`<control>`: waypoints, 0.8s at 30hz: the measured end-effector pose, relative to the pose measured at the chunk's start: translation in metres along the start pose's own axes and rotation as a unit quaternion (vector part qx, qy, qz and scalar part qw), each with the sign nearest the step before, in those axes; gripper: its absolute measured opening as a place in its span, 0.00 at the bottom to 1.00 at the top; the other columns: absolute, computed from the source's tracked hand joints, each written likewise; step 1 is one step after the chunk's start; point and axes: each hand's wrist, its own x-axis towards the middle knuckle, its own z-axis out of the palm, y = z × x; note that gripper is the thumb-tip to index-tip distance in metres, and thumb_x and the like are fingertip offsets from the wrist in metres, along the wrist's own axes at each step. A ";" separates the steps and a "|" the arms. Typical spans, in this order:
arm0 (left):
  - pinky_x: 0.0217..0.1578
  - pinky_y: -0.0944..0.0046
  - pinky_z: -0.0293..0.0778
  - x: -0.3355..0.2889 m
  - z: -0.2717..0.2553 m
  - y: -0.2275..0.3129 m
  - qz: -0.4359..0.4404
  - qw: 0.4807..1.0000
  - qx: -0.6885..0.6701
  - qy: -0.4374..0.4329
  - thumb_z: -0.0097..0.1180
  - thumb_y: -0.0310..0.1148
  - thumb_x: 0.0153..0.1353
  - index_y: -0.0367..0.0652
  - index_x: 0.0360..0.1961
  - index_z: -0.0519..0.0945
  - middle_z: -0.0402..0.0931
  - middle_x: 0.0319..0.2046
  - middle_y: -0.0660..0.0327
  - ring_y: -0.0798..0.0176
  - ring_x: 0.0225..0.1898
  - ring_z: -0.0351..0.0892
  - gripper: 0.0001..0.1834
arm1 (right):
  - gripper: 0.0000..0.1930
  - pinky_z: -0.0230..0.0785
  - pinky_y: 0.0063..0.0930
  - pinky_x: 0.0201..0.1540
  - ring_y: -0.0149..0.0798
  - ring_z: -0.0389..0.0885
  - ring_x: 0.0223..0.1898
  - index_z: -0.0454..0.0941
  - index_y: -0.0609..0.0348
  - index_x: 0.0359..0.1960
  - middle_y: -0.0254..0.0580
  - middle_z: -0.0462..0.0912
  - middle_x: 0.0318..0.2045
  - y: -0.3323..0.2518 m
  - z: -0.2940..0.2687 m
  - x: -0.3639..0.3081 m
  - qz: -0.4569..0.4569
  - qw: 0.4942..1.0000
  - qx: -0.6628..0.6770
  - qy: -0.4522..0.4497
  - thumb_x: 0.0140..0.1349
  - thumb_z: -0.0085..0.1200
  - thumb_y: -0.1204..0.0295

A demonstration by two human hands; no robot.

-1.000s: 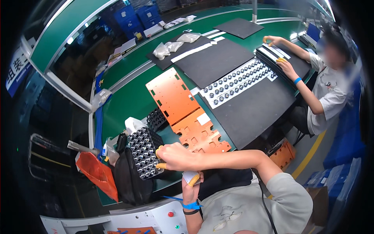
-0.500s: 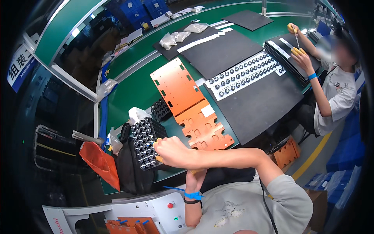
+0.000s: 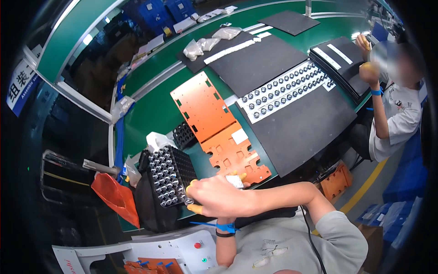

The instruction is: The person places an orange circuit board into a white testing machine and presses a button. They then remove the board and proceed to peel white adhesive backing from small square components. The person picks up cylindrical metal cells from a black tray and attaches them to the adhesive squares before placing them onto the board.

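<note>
Head view: black tray [image 3: 188, 163] with rows of shiny round pieces [image 3: 165, 176], on the green table [image 3: 150, 102], just left of the lower half of the orange panel [image 3: 203, 107]. Left of the orange panel's near end, at the tray's near corner: right hand [image 3: 219, 195] in yellow finger covers, thumb and finger on either side of one round piece; impossible to tell whether clamped on it or only touching. At the orange panel's near edge, mostly hidden behind the right forearm: left hand [image 3: 243, 176], fingers closed on a small white packet [image 3: 234, 181], blue band [image 3: 226, 227] around the wrist. Close against the orange panel's left side: second black tray [image 3: 184, 135]. Farther left of the orange panel: white bag [image 3: 157, 141], black bag [image 3: 155, 205], orange bag [image 3: 114, 196]. Right of the orange panel: large black mat [image 3: 301, 137] and, along it, white strips [image 3: 276, 110] set with round black parts [image 3: 263, 111]. Well right of the orange panel: co-worker [image 3: 394, 109], both hands raised.
</note>
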 end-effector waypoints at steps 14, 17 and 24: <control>0.28 0.72 0.64 0.025 0.092 0.057 0.053 0.997 -0.014 0.054 0.53 0.45 0.72 0.41 0.71 0.63 0.75 0.40 0.61 0.71 0.29 0.69 0.32 | 0.14 0.71 0.28 0.29 0.35 0.81 0.22 0.85 0.63 0.47 0.44 0.84 0.27 0.081 -0.059 -0.080 0.147 0.965 0.203 0.083 0.60 0.64 0.72; 0.28 0.73 0.65 0.022 0.095 0.064 0.084 0.996 0.008 0.041 0.57 0.43 0.70 0.42 0.69 0.64 0.76 0.45 0.59 0.72 0.31 0.70 0.32 | 0.16 0.70 0.29 0.28 0.34 0.79 0.21 0.84 0.62 0.49 0.43 0.83 0.27 0.089 -0.055 -0.081 0.115 0.976 0.172 0.074 0.59 0.65 0.72; 0.41 0.71 0.76 0.017 0.095 0.063 0.167 0.976 0.127 0.058 0.66 0.34 0.64 0.41 0.60 0.70 0.71 0.64 0.46 0.69 0.44 0.78 0.26 | 0.17 0.69 0.31 0.26 0.35 0.76 0.21 0.84 0.57 0.51 0.40 0.80 0.24 0.083 -0.052 -0.086 0.075 0.979 0.184 0.043 0.60 0.65 0.71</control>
